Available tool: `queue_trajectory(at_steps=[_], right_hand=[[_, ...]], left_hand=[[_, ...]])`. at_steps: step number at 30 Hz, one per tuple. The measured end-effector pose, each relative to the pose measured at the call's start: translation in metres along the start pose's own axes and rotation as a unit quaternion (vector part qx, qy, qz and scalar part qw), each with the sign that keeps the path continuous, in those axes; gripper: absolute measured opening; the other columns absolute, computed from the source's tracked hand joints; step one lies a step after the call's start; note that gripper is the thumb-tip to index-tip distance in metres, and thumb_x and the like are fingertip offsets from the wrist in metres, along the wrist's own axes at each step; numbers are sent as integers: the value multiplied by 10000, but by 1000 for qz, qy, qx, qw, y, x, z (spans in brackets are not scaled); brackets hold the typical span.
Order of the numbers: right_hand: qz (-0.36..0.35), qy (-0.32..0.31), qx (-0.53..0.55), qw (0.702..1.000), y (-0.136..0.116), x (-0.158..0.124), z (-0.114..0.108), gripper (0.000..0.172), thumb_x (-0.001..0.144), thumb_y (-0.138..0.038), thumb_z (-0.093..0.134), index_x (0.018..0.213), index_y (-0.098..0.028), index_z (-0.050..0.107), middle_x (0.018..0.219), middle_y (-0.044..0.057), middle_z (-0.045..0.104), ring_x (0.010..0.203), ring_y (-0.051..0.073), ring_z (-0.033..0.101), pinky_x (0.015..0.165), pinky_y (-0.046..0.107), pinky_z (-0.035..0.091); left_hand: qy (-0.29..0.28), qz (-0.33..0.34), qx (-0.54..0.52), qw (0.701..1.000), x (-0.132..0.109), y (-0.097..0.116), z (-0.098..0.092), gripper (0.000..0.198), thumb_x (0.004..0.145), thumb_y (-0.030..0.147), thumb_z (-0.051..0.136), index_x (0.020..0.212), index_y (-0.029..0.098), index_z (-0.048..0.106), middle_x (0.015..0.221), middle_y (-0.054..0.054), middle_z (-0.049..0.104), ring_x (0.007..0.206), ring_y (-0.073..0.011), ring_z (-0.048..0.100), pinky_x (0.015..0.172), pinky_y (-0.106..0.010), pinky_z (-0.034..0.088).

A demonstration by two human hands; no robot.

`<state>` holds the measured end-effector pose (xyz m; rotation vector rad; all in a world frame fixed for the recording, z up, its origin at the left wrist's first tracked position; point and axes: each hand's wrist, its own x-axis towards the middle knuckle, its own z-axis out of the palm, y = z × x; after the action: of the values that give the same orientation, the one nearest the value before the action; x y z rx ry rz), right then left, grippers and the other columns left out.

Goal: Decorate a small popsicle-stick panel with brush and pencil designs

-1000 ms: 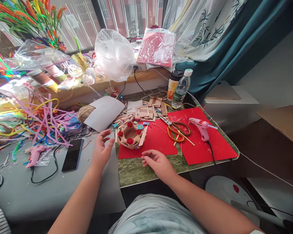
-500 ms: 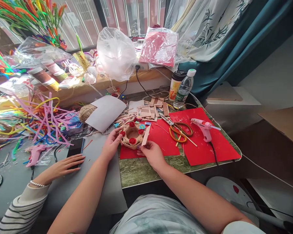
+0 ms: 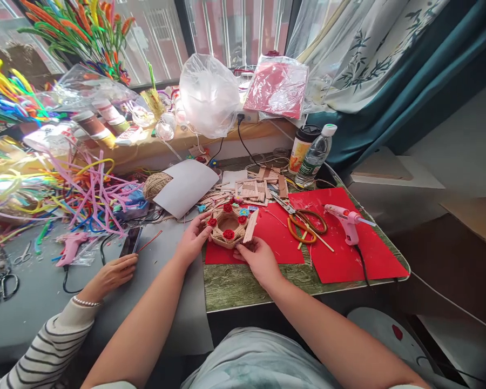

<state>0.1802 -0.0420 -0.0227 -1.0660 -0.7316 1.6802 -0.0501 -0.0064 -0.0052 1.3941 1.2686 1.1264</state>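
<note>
My left hand (image 3: 193, 240) grips the left side of a small twine-wrapped box (image 3: 216, 236) with a hollow middle. Red roses and a blue flower (image 3: 243, 212) decorate its rim. At the box's lower right corner, my right hand (image 3: 260, 260) pinches the edge, close to the lower end of a flat wooden craft stick piece (image 3: 250, 227) that stands up at the right side. Whether the fingertips hold the stick piece or only the box is partly hidden. Beneath lies red paper (image 3: 283, 254).
Scissors with brown handles (image 3: 308, 224) and a pink glue gun (image 3: 348, 221) lie to the right. A water bottle (image 3: 314, 159) stands behind, near loose craft sticks (image 3: 251, 189). At left, another person's hand (image 3: 115, 276) holds a phone (image 3: 132, 241).
The view has shifted, so the scene sits slightly further right. Both my hands keep their hold on the box. The other person's hand has gone from lying flat over the phone to lifting its edge.
</note>
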Motion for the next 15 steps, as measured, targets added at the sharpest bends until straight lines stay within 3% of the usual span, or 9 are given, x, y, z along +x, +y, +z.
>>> queue_trajectory(at_steps=[3,5,10,15], right_hand=[[-6,-23,-52,998,-3,-11,-12,463,651,-475,943,893,-208,653,837,14,703,772,212,726,782,418,677],[-3,-32,-85,996,-5,-17,-18,446,688,-500,927,893,-205,664,799,8,684,776,214,730,772,404,672],[17,-46,-116,992,-8,-17,-19,499,686,-555,923,937,-185,700,872,62,733,834,243,757,792,413,671],[25,-41,-104,993,-9,-12,-14,501,682,-538,933,936,-192,674,894,58,722,831,244,765,791,420,682]], left_hand=[[41,28,-19,999,1,-4,-6,717,936,552,681,1550,251,464,1586,-155,525,1434,-299,533,1148,-463,488],[76,42,-25,996,2,-7,-11,666,940,558,673,1506,248,507,1631,-149,472,1491,-302,471,1186,-469,456],[78,32,-19,996,1,-8,-16,533,953,566,654,1345,205,668,1410,-146,679,1341,-302,613,1160,-492,476],[42,24,-7,999,-2,-5,-9,527,942,554,680,1355,227,683,1423,-126,683,1342,-302,620,1165,-486,474]])
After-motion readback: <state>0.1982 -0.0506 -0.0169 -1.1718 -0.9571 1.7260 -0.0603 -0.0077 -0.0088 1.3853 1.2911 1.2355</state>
